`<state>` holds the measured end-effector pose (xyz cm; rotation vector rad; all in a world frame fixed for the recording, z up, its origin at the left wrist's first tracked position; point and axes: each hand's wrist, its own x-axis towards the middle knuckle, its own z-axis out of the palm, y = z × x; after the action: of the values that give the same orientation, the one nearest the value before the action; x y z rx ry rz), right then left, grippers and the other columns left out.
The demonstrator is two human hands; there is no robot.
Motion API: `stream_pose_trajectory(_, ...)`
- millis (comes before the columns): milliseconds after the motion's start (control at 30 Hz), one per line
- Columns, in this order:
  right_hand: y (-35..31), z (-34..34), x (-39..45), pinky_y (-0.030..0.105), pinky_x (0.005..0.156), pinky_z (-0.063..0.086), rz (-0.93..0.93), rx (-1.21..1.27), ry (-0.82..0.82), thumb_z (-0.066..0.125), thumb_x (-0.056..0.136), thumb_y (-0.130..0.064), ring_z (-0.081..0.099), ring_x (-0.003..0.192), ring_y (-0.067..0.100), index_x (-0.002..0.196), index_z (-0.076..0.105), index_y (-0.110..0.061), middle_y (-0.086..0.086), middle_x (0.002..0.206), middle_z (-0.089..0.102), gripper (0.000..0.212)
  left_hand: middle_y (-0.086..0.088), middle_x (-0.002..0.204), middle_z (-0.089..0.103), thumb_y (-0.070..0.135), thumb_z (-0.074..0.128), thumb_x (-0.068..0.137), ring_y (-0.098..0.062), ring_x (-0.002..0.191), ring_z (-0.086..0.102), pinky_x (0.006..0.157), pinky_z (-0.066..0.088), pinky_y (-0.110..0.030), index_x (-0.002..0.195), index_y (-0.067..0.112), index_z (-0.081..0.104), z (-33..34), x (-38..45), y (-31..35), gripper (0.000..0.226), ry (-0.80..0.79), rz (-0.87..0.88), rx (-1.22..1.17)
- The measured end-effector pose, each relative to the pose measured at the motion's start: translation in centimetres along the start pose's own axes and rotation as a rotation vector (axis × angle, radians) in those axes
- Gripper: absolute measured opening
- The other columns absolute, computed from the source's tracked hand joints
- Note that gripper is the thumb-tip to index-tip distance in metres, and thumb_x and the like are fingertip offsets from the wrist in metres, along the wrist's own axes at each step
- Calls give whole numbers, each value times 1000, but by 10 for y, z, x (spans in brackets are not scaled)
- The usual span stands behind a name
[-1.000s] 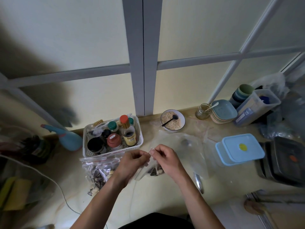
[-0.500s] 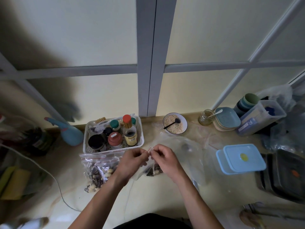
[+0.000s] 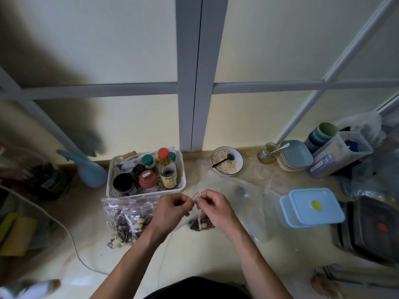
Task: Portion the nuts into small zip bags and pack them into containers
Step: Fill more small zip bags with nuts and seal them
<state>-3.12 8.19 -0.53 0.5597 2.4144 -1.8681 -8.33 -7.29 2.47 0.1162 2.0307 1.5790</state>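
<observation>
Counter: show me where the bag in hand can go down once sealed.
Bare counter lies near the front edge, between the forearms and right of the filled bags. Crowded: the basket and bowl at the back, loose plastic and the blue container to the right. Both hands pinch the bag.

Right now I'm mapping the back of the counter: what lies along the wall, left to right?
Blue spray bottle → white basket of bottles and jars → bowl of oats with black spoon → glass jar → stacked blue plates → stacked cups.

White basket (image 3: 182, 186) of condiment bottles (upright); blue spray bottle (image 3: 90, 172) beside it.
</observation>
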Motion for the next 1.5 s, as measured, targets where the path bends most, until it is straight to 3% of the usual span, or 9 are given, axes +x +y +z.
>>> stream_pose_trajectory(200,1,0,-5,32,60,38,-29,-9,78,59,86,-40,42,62,8,70,58,-17,-6,61,45,28,-1,70,66,26,68,95,-9,62,61,60,47,-21,84,5,70,4,0,0,24,-66,-2,41)
stream_pose_trajectory(333,-2,2,-7,28,58,37,-34,-33,109,61,92,-25,41,59,6,66,58,-24,-10,58,45,27,-2,73,69,30,66,95,-11,64,62,62,48,-23,86,7,71,3,0,1,25,-84,-18,73)
stream_pose_trajectory(567,-1,6,-8,31,60,40,37,38,158,61,87,-28,46,62,11,72,55,-11,3,64,49,23,-5,72,69,15,64,94,-12,63,62,58,47,-19,83,4,71,-5,1,-2,17,-36,-57,75)
stream_pose_trajectory(867,-8,3,-7,30,62,48,38,53,80,65,91,-22,57,62,9,71,65,-17,-4,66,64,20,-2,67,65,14,65,92,-11,61,59,56,45,-17,80,5,72,-8,0,-1,17,-10,-12,48)
stream_pose_trajectory(1033,-9,6,-8,32,60,40,-8,-24,106,62,89,-31,45,62,12,74,53,-9,16,71,53,28,-2,69,64,13,63,93,-11,63,59,55,44,-15,80,5,70,-7,-2,-1,16,-21,12,45)
stream_pose_trajectory(1167,-11,6,-10,29,57,32,-44,-53,147,62,92,-22,34,62,10,71,45,-12,-3,62,37,29,-3,72,66,17,65,94,-8,61,60,57,45,-15,83,5,70,-6,-3,-1,17,-41,13,88)
stream_pose_trajectory(1233,-10,8,-10,25,56,32,-31,-47,159,63,91,-20,34,61,9,69,48,-16,-6,61,39,27,-4,71,66,15,65,95,-7,60,59,57,45,-14,83,3,70,-5,-3,-2,18,-40,8,90)
stream_pose_trajectory(1367,-10,9,-10,29,60,39,17,12,124,62,91,-27,42,63,9,73,55,-14,7,68,51,23,-1,68,63,15,64,95,-7,59,58,57,46,-15,83,2,69,-5,-2,-1,18,-19,12,75)
stream_pose_trajectory(1500,-11,8,-9,28,63,40,10,42,66,64,87,-33,45,62,7,74,62,-20,-10,64,50,18,-1,67,61,14,65,94,-9,60,58,60,47,-19,81,3,68,-8,1,-3,18,-16,17,70)
